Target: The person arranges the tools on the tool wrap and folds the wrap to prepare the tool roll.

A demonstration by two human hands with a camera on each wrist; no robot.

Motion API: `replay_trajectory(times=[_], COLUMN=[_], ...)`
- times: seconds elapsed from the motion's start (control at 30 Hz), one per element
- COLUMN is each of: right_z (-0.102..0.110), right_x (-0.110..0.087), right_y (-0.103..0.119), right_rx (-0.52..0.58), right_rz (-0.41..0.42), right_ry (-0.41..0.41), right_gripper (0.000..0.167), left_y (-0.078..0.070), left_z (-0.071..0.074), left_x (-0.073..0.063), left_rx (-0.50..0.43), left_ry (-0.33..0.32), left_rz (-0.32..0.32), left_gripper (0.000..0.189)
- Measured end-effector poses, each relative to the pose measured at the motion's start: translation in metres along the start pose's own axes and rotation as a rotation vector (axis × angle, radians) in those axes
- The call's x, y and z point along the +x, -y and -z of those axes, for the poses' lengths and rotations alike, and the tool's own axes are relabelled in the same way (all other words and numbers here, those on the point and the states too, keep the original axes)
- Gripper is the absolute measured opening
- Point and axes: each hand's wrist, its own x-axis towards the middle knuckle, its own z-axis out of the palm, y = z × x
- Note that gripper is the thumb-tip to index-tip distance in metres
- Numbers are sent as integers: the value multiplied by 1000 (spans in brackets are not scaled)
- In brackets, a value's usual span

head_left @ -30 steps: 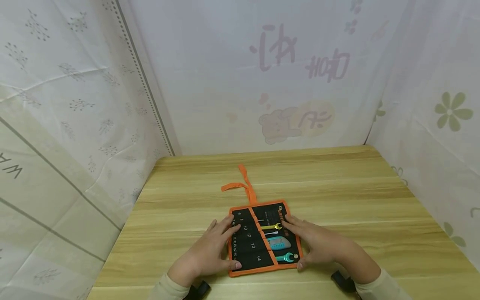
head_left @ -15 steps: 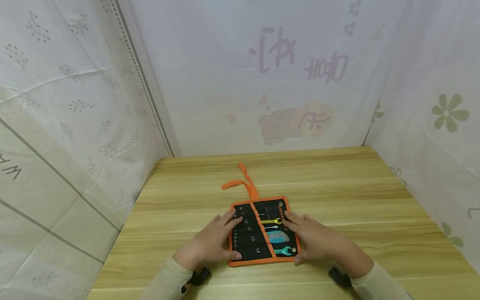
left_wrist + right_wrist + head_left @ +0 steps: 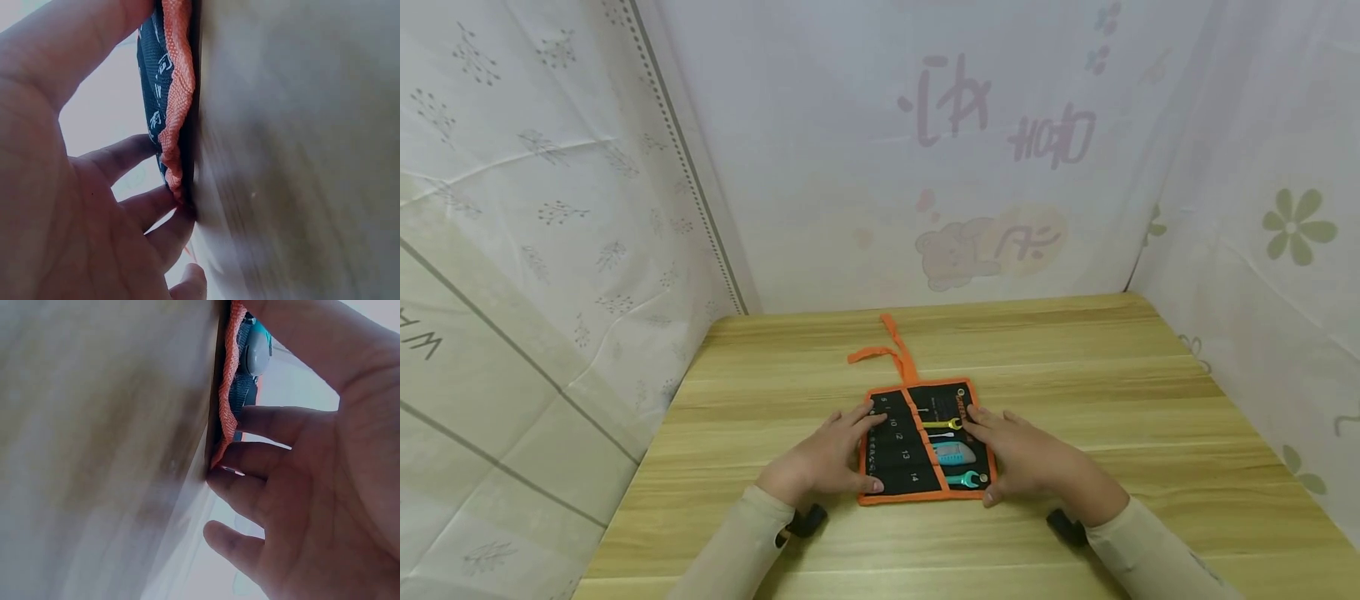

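A black tool roll (image 3: 887, 468) with orange trim lies unrolled on the table, in the middle of the head view. White size numbers run down its pocket panel. From the pockets stick a yellow wrench (image 3: 942, 424), a teal utility knife (image 3: 953, 453), a teal wrench (image 3: 964, 480) and a slim metal tip (image 3: 942, 435). My left hand (image 3: 829, 457) rests its spread fingertips and thumb on the roll's left edge. At the right edge, the fingers and thumb of my right hand (image 3: 1033, 460) touch the orange trim (image 3: 230, 387), relaxed and slightly bent.
Two orange tie straps (image 3: 904, 357) stretch from the roll's far edge over the wooden table (image 3: 760, 392). Printed curtains (image 3: 820, 167) enclose the back and both sides. Dark wrist-worn devices (image 3: 1066, 528) sit under both wrists.
Both hands have slid the tool roll away from the body, toward the table's far side. Its straps moved along with it. The hands keep the same places on its two edges.
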Motion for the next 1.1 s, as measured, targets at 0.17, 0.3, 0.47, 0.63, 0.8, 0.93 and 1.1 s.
replay_trajectory(times=[0.17,0.3,0.47,0.63,0.8,0.93,1.1], right_z=[2,4,5,6,7,7,6], right_x=[5,10,15,14,13,12,12], right_y=[-1,-3,-6,-6,-6,-6,-7], right_rx=[7,11,7,43,89,84,91], right_rz=[-25,-22,-24,-23,-11,-16,-8], right_ry=[-1,1,6,10,21,24,18], right_gripper=[122,122,122,122,122,122,121], left_y=[4,6,8,9,9,8,10], left_z=[4,6,6,6,6,5,4], left_x=[6,10,14,15,15,15,15], left_rx=[-26,-28,-52,-62,-69,-78,-74], left_ry=[14,13,6,10,12,12,8], left_rz=[6,9,15,24,22,28,40], left_gripper=[112,111,111,111,111,111,111])
